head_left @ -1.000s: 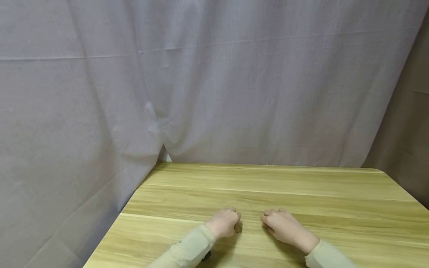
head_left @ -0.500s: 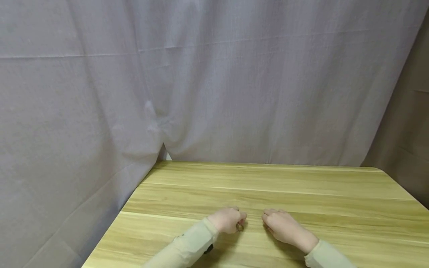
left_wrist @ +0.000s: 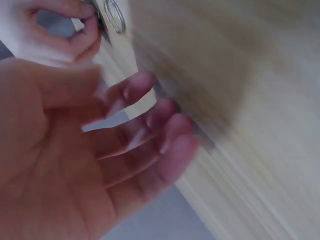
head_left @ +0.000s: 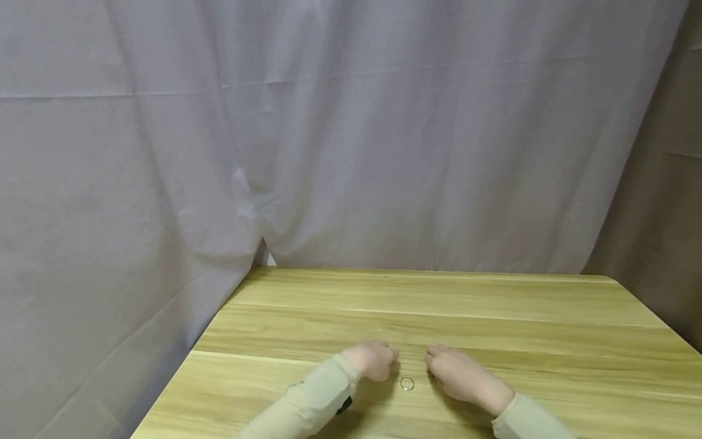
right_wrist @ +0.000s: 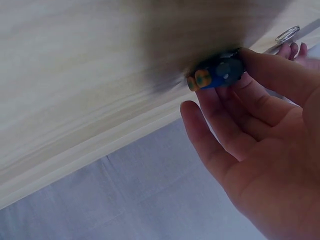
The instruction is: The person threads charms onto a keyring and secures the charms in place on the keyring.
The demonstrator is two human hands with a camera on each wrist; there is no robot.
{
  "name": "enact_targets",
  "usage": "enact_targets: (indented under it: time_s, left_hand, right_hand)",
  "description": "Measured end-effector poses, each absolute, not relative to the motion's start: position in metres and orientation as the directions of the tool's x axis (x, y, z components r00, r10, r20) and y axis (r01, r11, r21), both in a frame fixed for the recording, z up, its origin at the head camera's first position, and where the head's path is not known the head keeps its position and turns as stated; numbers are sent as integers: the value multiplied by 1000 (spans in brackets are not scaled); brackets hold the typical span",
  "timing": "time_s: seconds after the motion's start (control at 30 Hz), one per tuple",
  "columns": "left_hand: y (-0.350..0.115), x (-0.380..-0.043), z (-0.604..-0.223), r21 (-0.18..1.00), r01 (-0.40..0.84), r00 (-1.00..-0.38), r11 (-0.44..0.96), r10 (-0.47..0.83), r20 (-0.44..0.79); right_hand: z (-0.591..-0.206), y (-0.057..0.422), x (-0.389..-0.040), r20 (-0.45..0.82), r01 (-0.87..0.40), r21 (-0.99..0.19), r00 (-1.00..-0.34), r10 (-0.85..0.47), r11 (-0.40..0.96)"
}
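Observation:
A silver metal key ring (head_left: 407, 383) lies on the wooden table between the two hands, and the left wrist view shows its doubled wire. My left hand (head_left: 373, 361) is just left of the ring and apart from it. In the left wrist view its fingers (left_wrist: 167, 150) are relaxed and slightly bent, with nothing between them. Right of the ring, my right hand (head_left: 454, 373) stays low over the table. Its thumb and fingers pinch a small dark blue figurine (right_wrist: 222, 72) with orange feet, seen in the right wrist view; in the head view the hand hides it.
The wood-grain table (head_left: 439, 305) stretches out beyond the hands. A grey cloth curtain (head_left: 411, 152) hangs along its back and left side, and darker cloth (head_left: 652, 213) hangs at the right. A small black object (head_left: 344, 404) shows under the left sleeve.
My left hand has let go of the key ring, which it held half a second ago, and drawn slightly left. The ring now lies on the table. The right hand has hardly moved.

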State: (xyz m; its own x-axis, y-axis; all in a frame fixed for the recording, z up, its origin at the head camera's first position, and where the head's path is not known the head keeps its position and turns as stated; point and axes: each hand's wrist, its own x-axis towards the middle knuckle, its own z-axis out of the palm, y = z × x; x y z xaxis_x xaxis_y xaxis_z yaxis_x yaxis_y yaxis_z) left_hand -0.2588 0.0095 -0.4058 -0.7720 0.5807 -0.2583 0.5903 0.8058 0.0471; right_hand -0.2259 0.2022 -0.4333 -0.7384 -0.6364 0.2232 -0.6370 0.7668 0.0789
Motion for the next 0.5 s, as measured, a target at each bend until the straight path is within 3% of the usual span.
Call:
enact_targets:
  time_s: [0.27,0.5]
  left_hand:
    - [32,-250,-409,-96,670,-735,736,640,-226]
    - [40,-246,-414,-180,646,-761,742,606,-231]
  right_hand:
    - [-432,202,-224,204,-642,65,-740,-640,764]
    - [-433,201,-222,184,-646,50,-743,-643,761]
